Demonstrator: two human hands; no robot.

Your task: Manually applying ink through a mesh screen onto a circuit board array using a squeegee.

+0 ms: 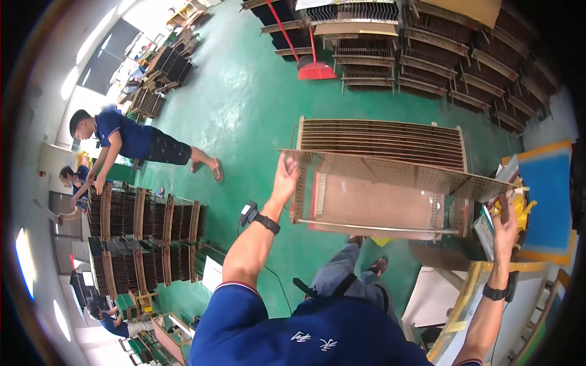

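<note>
1. Up near the centre of the frame, the left hand point(285, 177) has its fingers point(288, 161) clenched on the left edge of a brown perforated board point(390, 174), held roughly level above the floor.
2. At the right edge, the right hand point(504, 222) grips the same board's right corner, fingers closed on it.
3. Just under the board sits a slotted rack frame point(372, 207) with metal rods across it, and behind it, a little higher in the frame, a filled rack point(381, 140) of thin panels.
4. Lower left, dark racks point(143, 235) stand in rows on the green floor point(244, 104).
5. Upper left, a person in a blue shirt point(125, 137) leans over those racks.
6. Top centre, a red broom point(315, 67) stands against more stacked racks point(439, 55).
</note>
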